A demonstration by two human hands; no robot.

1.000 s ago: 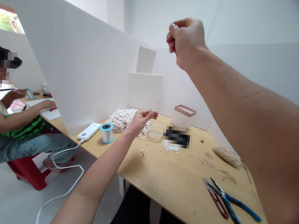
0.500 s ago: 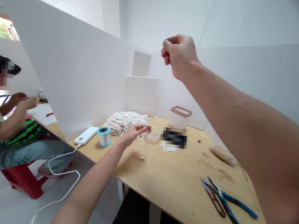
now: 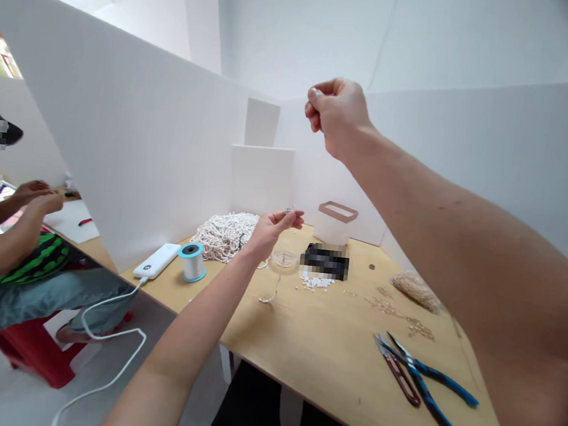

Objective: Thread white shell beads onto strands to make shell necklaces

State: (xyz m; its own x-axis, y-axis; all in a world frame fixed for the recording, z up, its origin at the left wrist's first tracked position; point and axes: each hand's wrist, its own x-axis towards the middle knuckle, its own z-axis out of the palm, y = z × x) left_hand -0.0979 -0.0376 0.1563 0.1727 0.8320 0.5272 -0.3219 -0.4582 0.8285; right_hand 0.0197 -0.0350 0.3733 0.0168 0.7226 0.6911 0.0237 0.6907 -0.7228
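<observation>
My right hand (image 3: 336, 114) is raised high above the table, thumb and fingers pinched together; whatever it may hold is too fine to see. Lower and to the left, my left hand (image 3: 275, 232) pinches a thin beaded strand. The strand's lower end (image 3: 269, 298), with small white beads, hangs down by the tabletop. Beside that hand lie a heap of white bead strings (image 3: 224, 234) and a round clear dish (image 3: 284, 260). Loose white beads (image 3: 316, 282) are scattered just right of the dish.
A spool of thread (image 3: 192, 263) and a white power bank (image 3: 157, 261) with a cable stand left. Right are pliers (image 3: 423, 380), snips (image 3: 401, 378), a bag of tan pieces (image 3: 414, 291) and a box (image 3: 336, 225). A co-worker (image 3: 25, 235) sits beyond the white partition (image 3: 122, 124).
My left hand has moved up along the strand, away from the table. My right hand stays pinched at nearly the same height. The view has shifted slightly.
</observation>
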